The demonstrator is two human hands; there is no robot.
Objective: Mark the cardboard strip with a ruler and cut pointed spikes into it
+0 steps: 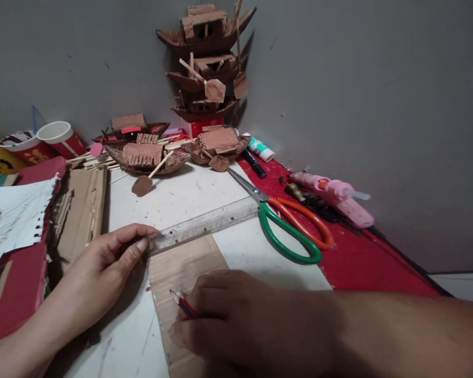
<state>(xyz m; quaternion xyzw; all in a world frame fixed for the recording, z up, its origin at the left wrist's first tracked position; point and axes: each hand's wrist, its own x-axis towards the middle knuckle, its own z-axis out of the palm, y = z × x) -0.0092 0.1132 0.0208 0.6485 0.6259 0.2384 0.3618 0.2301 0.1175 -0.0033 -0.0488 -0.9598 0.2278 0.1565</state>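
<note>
My left hand (112, 262) pinches the near end of a clear plastic ruler (205, 226) between thumb and fingers. The ruler stretches away to the right, along the far edge of a piece of brown cardboard (185, 262). Over that cardboard, my right hand (224, 315) is closed around a pencil (184, 304) with a dark and red barrel, its sharpened tip pointing up and left. A thin pale line shows on the cardboard near the tip. Scissors (287, 218) with green and orange handles lie beyond, blades open slightly or shut, I cannot tell, close to the ruler's far end.
Cardboard model boats (150, 155) sit at the back, more stacked on a red box (201, 126) against the wall. At right are a pink glue gun (335, 194), a black marker (254, 164) and a tube (262, 149). Paper cups (61, 139) and cardboard sheets (81, 210) stand left.
</note>
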